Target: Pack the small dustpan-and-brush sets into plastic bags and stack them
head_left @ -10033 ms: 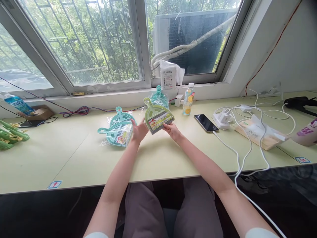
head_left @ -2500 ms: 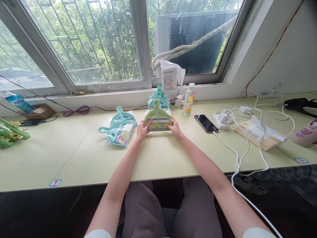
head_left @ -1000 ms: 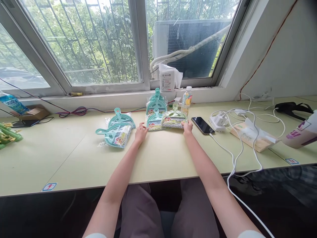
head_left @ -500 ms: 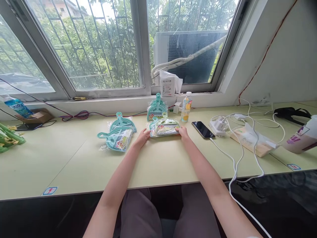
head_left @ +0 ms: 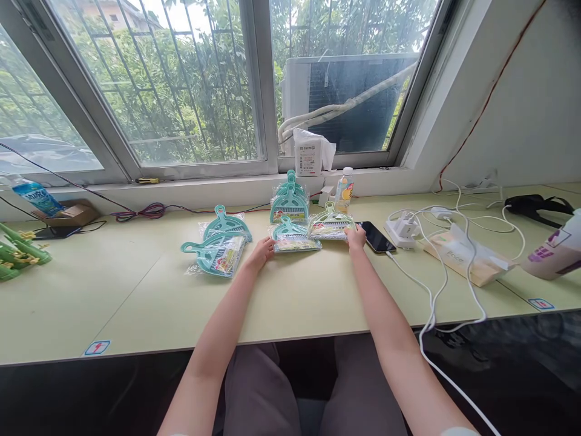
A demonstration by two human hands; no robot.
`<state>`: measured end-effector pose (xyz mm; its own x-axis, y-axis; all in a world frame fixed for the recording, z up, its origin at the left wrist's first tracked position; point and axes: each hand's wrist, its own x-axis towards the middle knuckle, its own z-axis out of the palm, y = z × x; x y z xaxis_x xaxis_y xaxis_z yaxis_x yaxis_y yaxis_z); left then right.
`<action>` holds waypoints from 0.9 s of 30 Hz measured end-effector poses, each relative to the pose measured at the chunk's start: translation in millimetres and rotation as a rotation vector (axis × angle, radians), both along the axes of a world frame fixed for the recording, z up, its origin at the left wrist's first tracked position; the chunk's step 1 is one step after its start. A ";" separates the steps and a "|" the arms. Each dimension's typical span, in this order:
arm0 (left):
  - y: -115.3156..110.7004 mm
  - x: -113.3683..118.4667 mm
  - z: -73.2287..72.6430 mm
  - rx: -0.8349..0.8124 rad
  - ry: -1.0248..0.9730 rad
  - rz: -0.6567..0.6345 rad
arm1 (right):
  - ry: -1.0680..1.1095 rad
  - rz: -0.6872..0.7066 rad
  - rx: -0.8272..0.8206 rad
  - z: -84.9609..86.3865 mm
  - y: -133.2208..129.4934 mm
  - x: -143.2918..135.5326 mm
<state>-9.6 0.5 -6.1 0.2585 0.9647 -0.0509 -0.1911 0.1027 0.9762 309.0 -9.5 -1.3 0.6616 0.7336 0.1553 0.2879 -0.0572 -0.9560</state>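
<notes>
My right hand (head_left: 356,236) grips the right edge of a pale green dustpan and brush set (head_left: 330,225) in clear wrapping, its handle pointing to the window. At the left edge of a teal dustpan and brush set (head_left: 294,237), my left hand (head_left: 262,252) is closed on the wrapping. These two sets lie side by side, their near corners almost meeting. Behind them a stack of teal dustpan sets (head_left: 289,203) leans by the sill. Further left, two more wrapped teal sets (head_left: 216,254) lie overlapping on the table.
A juice bottle (head_left: 344,188) stands behind the pale green set. To the right lie a phone (head_left: 376,237), a power adapter (head_left: 403,230), white cables and a tissue pack (head_left: 467,257). A tissue box (head_left: 308,158) sits on the sill; a blue-labelled bottle (head_left: 39,198) leans at far left.
My right hand has moved the pale green set to the right, off the teal one, which now shows fully. My left hand has stayed nearly still at the teal set's edge.
</notes>
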 end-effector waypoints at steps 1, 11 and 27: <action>0.1 -0.8 -0.2 0.007 -0.006 -0.001 | -0.007 -0.037 -0.062 3.4 -1.8 1.6; -2.0 -6.9 8.0 0.036 -0.048 0.109 | 0.100 0.079 -0.290 13.3 -10.2 1.9; 10.9 -27.3 13.4 -0.019 -0.195 0.417 | 0.011 0.065 -0.335 -11.3 12.2 18.4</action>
